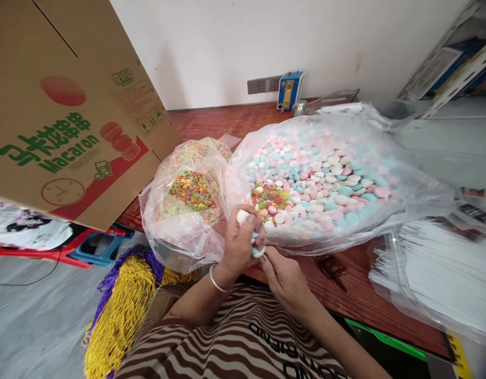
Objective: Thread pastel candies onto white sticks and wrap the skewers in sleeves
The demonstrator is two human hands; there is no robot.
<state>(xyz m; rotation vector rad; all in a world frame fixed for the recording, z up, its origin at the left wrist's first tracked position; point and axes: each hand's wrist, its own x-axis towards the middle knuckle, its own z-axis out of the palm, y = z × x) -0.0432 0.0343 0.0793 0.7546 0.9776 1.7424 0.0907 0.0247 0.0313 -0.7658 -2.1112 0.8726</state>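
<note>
My left hand (241,245) is closed around a few round pastel pieces, with a white piece (242,216) at the top and a blue-and-white one (257,252) at the bottom. The fingertips of my right hand (284,279) pinch together right at that lower piece; what lies between them is hidden. Just beyond the hands, a large clear bag (416,195) lies open, full of pink, white and blue round pieces (310,184). A heap of small multicoloured beads (270,197) rests on them. On the left, another clear bag (160,210) holds more small coloured beads (193,190).
A cardboard box (73,116) printed "Macaron" stands at the left. Thin white sticks (444,273) in clear plastic lie at the right. Gold and purple strands (124,310) hang at lower left. A blue device (290,90) stands by the wall on the reddish wooden table (203,118).
</note>
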